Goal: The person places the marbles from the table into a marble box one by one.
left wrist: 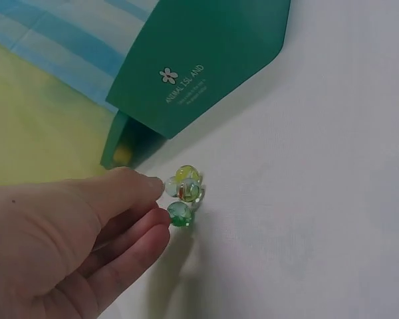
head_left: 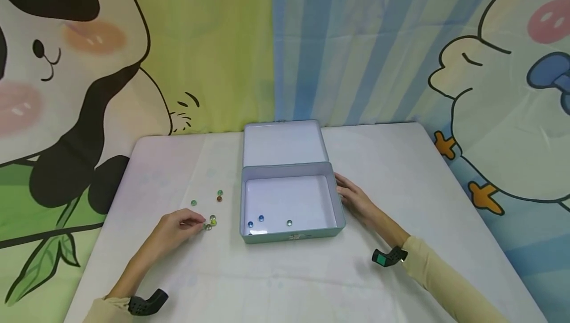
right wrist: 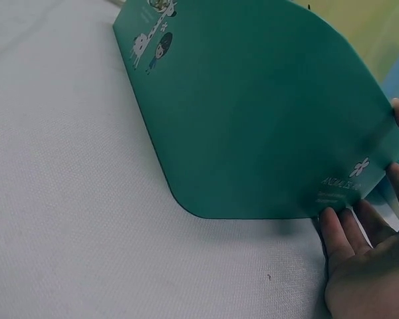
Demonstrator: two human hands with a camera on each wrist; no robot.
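Left hand (head_left: pixel 175 229) is at 4 marbles (head_left: pixel 213 222); right hand (head_left: pixel 357 201) touches a box (head_left: pixel 267 238).

Ten glass marbles can be counted: seven on the table (head_left: pixel 294 283) and three in the box (head_left: pixel 338 216). Of the seven marbles (head_left: pixel 193 203), four sit clustered by the left hand (head_left: pixel 178 226) and three farther back; a possible fourth marble inside is too hidden to tell. One box, one raised lid (head_left: pixel 285 144), one clasp (head_left: pixel 295 237). Two hands — that left one and one right hand (head_left: pixel 354 197). Two black wrist devices (head_left: pixel 148 303), two beige sleeves (head_left: pixel 445 278), one table — and two large printed cartoon characters (head_left: pixel 44 100).
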